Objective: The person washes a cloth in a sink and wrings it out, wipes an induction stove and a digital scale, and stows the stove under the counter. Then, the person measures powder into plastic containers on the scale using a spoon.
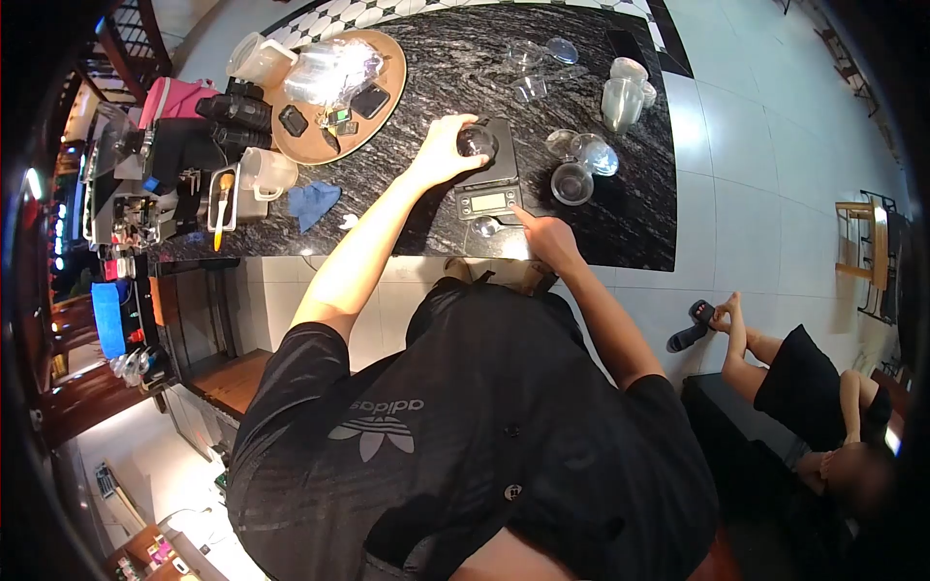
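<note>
A black digital kitchen scale (499,172) sits near the front edge of the dark marble table. My left hand (448,153) curves its fingers and thumb around a small clear cup (477,143) on the scale's platform. With its index finger stretched out, my right hand (549,239) touches the scale's button panel beside the lit display (489,201); the other fingers are curled and hold nothing visible. Just below the scale lies a small clear, rounded piece (485,226), perhaps a spoon. Several clear cups and lids (572,182) stand to the right of the scale.
At the left, a round tray (392,73) bears plastic-wrapped items, a phone and small objects. A pitcher (268,172), a blue cloth (314,204) and a brush (224,198) are nearby. Lidded jars (622,103) stand at the right. Another person (799,378) sits at the lower right.
</note>
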